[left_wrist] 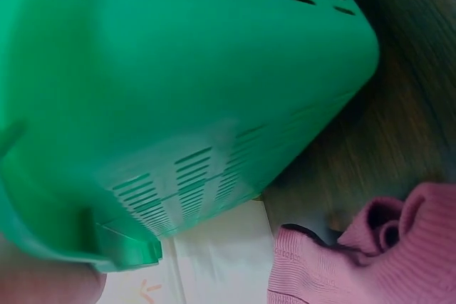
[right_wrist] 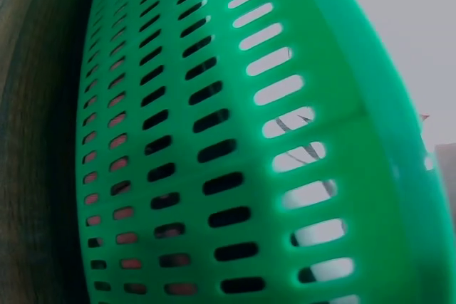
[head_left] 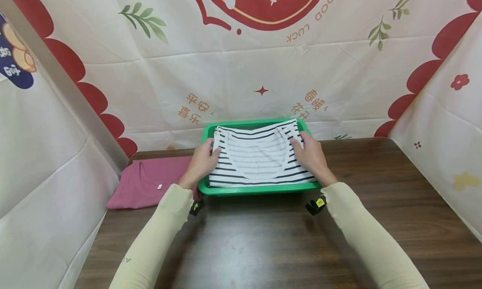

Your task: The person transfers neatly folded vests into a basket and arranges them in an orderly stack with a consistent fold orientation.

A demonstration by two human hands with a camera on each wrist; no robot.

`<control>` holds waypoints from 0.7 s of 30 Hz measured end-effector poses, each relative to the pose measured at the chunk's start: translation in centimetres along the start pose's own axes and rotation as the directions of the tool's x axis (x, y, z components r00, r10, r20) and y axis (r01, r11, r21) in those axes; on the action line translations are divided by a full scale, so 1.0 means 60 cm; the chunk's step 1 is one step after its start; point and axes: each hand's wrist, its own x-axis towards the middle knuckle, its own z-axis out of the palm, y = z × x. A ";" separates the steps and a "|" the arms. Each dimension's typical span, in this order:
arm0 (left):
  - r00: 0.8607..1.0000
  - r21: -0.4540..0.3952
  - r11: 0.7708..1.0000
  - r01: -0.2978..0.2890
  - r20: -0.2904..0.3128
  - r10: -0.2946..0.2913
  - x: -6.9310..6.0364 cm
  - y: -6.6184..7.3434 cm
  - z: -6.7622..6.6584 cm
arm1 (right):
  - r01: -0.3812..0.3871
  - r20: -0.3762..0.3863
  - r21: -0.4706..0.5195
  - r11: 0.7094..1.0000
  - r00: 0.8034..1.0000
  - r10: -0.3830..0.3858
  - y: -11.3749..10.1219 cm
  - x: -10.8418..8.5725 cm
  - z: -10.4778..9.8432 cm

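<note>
A green plastic basket (head_left: 260, 191) with slotted walls stands near the back of the table. On top inside it lies a folded white shirt with dark stripes (head_left: 260, 159), its wide neckline facing up. My left hand (head_left: 203, 158) grips the basket's left end, thumb over the shirt's edge. At the opposite end my right hand (head_left: 311, 156) holds the rim, its thumb also lying over the striped cloth. In the left wrist view, part of the left hand (left_wrist: 50, 279) shows beside the basket's rim; the right wrist view shows only the slotted wall (right_wrist: 235, 154) up close.
Left of the basket, a folded mauve garment (head_left: 150, 182) with a small white tag lies on the dark wooden table (head_left: 256, 243). Printed white cloth (head_left: 233, 80) hangs behind the table and along both sides. Reddish material shows through the basket's slots.
</note>
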 end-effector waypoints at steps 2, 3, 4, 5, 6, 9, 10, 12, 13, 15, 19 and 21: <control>1.000 0.023 1.000 -0.010 -0.008 0.011 -0.001 0.000 0.002 | -0.002 -0.002 -0.008 1.000 1.000 0.002 0.000 0.000 0.002; 1.000 0.033 0.999 -0.015 -0.012 0.015 -0.001 0.000 0.002 | -0.003 -0.003 -0.012 1.000 1.000 0.003 0.000 0.001 0.003; 1.000 0.046 0.999 -0.023 -0.016 0.023 -0.001 0.000 0.003 | -0.004 -0.005 -0.015 1.000 1.000 0.004 0.000 0.001 0.003; 0.999 0.055 0.998 -0.029 -0.022 0.031 -0.002 -0.001 0.004 | -0.005 -0.005 -0.018 1.000 1.000 0.005 0.000 0.000 0.003; 0.999 0.067 0.997 -0.036 -0.029 0.038 -0.002 -0.001 0.005 | -0.003 -0.010 -0.023 1.000 1.000 0.003 0.000 0.000 0.004; 0.997 0.088 0.995 -0.050 -0.047 0.054 -0.002 -0.002 0.006 | 0.003 -0.021 -0.034 0.999 1.000 -0.004 0.000 -0.001 0.004; 0.997 0.089 0.995 -0.052 -0.049 0.056 -0.002 -0.002 0.006 | 0.006 -0.023 -0.039 0.999 1.000 -0.006 0.000 -0.001 0.005; 0.997 0.089 0.995 -0.051 -0.049 0.056 -0.003 -0.002 0.007 | 0.015 -0.030 -0.053 0.999 0.999 -0.016 0.001 -0.002 0.006; 0.997 0.087 0.995 -0.049 -0.047 0.054 -0.003 -0.002 0.007 | 0.018 -0.032 -0.060 0.998 0.999 -0.020 0.001 -0.002 0.007; 0.998 0.091 0.995 -0.046 -0.042 0.050 -0.004 -0.001 0.007 | 0.027 -0.037 -0.081 0.996 0.999 -0.030 0.002 -0.001 0.009; 0.998 0.107 0.993 -0.050 -0.027 0.053 -0.005 0.000 0.008 | 0.036 -0.036 -0.130 0.991 0.998 -0.041 0.003 -0.001 0.013; 0.998 0.118 0.991 -0.056 -0.024 0.060 -0.006 0.000 0.008 | 0.035 -0.032 -0.146 0.989 0.999 -0.040 0.004 -0.001 0.016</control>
